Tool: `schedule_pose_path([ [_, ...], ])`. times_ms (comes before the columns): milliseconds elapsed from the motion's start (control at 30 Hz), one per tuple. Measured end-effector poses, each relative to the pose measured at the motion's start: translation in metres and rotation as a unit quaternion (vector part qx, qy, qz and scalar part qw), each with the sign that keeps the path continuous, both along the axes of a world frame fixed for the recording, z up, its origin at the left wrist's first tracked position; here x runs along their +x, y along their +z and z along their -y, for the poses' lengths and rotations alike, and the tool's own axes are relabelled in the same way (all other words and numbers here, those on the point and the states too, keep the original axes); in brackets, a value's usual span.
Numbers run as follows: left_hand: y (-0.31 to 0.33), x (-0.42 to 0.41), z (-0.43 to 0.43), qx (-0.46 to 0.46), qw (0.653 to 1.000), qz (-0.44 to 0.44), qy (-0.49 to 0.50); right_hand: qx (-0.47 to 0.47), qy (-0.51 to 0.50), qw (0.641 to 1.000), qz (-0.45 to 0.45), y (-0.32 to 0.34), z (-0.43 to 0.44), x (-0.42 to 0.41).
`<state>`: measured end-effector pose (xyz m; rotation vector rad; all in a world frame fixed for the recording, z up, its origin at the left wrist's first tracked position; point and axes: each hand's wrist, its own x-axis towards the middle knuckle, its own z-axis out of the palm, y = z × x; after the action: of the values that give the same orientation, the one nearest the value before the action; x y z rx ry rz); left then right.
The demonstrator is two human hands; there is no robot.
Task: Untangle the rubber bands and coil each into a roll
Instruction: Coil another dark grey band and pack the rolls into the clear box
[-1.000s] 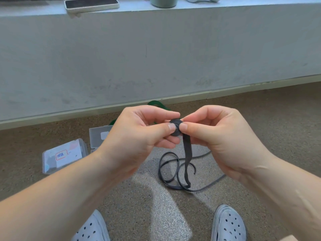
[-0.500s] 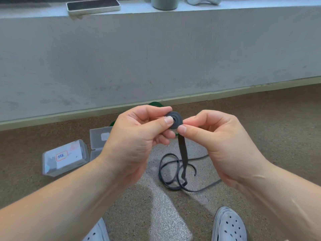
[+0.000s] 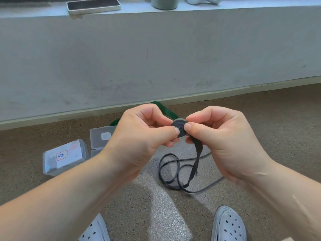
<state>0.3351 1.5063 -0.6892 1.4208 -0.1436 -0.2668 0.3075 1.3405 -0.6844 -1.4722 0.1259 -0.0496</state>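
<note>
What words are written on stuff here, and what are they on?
"绿色", likely: blue handwriting on the red-edged label of the clear plastic box.
Small marks beside it: too small to read.
The white sticker on the second box: blurred.

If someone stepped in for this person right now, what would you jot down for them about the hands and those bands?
Left hand: pinches the small rolled-up disc of the dark grey flat rubber band.
Right hand: pinches the same disc from the other side; the band's tail hangs below it.
The rest of that band lies in loose loops on the speckled floor.
A green flat band lies behind the hands, not rolled where visible.
Done: a few turns rolled.
Left: wind in the loose length, then roll the green band.
</note>
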Motion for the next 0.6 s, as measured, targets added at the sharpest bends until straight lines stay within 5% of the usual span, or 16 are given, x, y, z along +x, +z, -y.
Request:
schedule_pose_path([
  [600,0.006,-0.001,0.006,-0.068,0.992,-0.094,0.041,-0.022,0.061,0.996,-0.058,0.012,0.006,0.004],
])
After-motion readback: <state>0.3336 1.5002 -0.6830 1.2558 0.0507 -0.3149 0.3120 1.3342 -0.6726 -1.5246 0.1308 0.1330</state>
